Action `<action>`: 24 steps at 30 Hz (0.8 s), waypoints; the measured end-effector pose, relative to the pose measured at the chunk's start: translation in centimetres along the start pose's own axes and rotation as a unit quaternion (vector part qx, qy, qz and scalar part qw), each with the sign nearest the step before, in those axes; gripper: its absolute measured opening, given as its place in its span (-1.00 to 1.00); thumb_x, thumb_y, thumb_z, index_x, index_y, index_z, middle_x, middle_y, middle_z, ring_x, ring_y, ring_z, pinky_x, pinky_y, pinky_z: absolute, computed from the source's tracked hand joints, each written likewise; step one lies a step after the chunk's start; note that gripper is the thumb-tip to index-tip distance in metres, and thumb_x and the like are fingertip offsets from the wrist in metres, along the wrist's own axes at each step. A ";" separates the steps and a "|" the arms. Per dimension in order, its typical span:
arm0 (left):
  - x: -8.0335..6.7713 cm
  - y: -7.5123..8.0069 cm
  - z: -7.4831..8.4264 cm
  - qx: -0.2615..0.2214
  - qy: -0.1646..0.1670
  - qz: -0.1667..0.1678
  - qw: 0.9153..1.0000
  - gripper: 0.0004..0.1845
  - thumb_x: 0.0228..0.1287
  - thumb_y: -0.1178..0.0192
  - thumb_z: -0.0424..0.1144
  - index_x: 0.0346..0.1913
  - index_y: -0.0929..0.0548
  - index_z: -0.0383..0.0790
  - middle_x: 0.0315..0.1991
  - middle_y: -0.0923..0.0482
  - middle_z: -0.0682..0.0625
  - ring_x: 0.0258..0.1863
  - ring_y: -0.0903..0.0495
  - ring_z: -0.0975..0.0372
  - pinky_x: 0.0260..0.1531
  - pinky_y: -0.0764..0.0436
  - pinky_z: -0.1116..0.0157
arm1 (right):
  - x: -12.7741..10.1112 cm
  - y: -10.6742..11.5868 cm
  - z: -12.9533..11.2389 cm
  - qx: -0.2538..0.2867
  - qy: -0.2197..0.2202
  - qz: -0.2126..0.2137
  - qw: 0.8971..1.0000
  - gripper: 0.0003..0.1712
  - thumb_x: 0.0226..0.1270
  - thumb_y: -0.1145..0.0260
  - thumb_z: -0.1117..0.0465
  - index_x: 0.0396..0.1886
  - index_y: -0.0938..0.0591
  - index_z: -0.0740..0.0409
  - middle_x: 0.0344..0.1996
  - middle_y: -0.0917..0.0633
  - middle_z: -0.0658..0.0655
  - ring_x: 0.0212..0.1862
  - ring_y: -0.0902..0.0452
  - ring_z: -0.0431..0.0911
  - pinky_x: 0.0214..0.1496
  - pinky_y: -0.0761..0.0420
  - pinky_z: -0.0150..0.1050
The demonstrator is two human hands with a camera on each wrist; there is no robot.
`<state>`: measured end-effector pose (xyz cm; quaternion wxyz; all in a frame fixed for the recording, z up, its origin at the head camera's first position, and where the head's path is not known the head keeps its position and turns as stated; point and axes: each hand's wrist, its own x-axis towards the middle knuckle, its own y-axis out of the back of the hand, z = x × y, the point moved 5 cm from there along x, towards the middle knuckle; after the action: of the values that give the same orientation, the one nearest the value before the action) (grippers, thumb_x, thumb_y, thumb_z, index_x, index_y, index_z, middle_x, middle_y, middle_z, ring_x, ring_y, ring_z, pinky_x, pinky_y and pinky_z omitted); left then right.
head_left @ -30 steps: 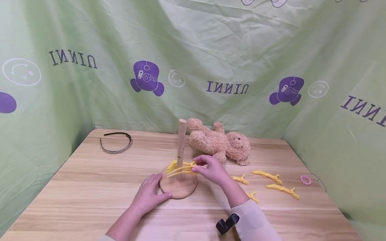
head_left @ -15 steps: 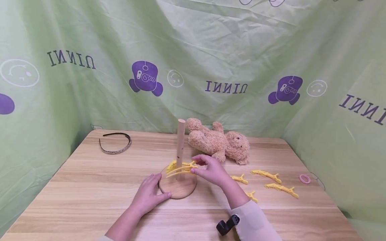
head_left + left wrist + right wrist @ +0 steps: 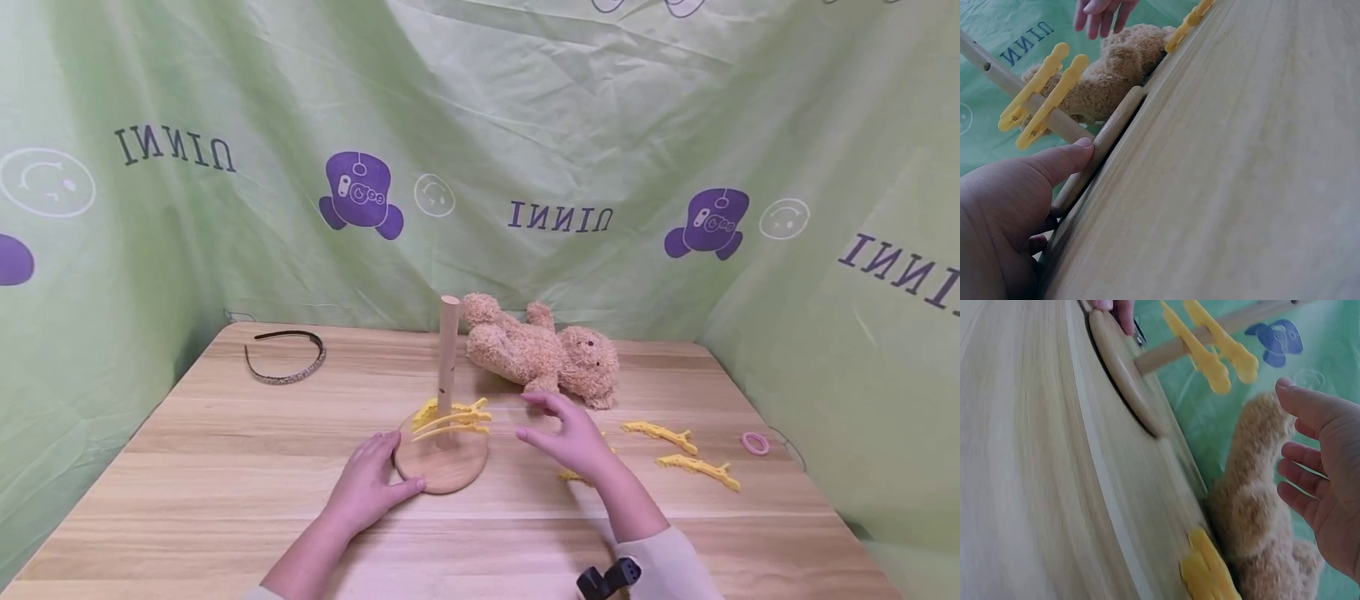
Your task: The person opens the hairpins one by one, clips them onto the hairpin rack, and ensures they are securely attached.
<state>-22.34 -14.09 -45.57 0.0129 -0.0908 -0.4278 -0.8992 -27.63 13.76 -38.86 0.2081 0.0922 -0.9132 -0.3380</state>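
head view: left hand (image 3: 372, 483) rests on the table (image 3: 225, 467) with fingers and thumb curled against the near-left rim of the stand's round base (image 3: 442, 467). the post (image 3: 447, 358) stands upright from the base; two yellow clips (image 3: 453, 417) are clamped on it low down, lying roughly level. right hand (image 3: 570, 433) hovers just right of the stand, fingers spread and relaxed, holding nothing, apart from the clips. loose clips (image 3: 678, 450) lie on the table to the right; one shows partly under the right wrist. teddy (image 3: 543, 354) lies on its back behind the stand. headband (image 3: 287, 357) far left, pink ring (image 3: 755, 442) far right.

left wrist view: thumb (image 3: 1063, 161) presses the base edge (image 3: 1107, 140); both clips (image 3: 1044, 94) grip the post (image 3: 991, 69). right hand's fingers (image 3: 1100, 12) show at top.

right wrist view: right hand (image 3: 1322, 481) is wide, empty, next to the teddy (image 3: 1260, 531). clips (image 3: 1216, 350) sit on the post (image 3: 1210, 331); loose clip (image 3: 1207, 569) below.
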 end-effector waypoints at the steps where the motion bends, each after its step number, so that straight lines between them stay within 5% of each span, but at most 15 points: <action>1: 0.0 0.0 0.0 0.000 0.000 0.000 1.000 -0.05 -0.25 -0.23 0.26 0.20 -0.27 -0.28 0.21 -0.26 -0.16 0.25 -0.12 -0.05 0.23 -0.10 -0.05 | -0.3 0.4 0.5 -0.003 -0.009 0.004 1.000 -0.37 -0.13 -0.30 -0.19 0.00 -0.47 -0.09 -0.04 -0.55 -0.04 0.02 -0.45 -0.07 0.11 -0.43 -0.10; 7: 0.0 0.0 0.0 -0.003 0.003 -0.004 1.000 -0.04 -0.25 -0.22 0.27 0.20 -0.27 -0.29 0.22 -0.26 -0.17 0.26 -0.11 -0.06 0.24 -0.09 -0.05 | -2.2 3.5 3.8 -0.010 -0.077 0.022 0.997 -0.34 -0.12 -0.27 -0.23 0.05 -0.42 -0.14 0.04 -0.48 0.01 0.09 -0.37 0.02 0.12 -0.37 0.06; 24: -0.1 0.0 0.1 0.002 0.002 0.001 1.000 -0.03 -0.26 -0.21 0.29 0.20 -0.27 -0.28 0.21 -0.26 -0.17 0.25 -0.12 -0.06 0.23 -0.09 -0.06 | -8.5 11.8 11.2 -0.059 -0.175 0.089 0.979 -0.30 0.08 -0.20 -0.09 0.16 -0.31 0.17 0.14 -0.33 0.35 0.12 -0.21 0.23 0.06 -0.24 0.19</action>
<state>-22.25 -14.07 -45.54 0.0152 -0.0897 -0.4294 -0.8985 -25.28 31.78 -41.45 0.0790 -0.0624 -0.9184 -0.3825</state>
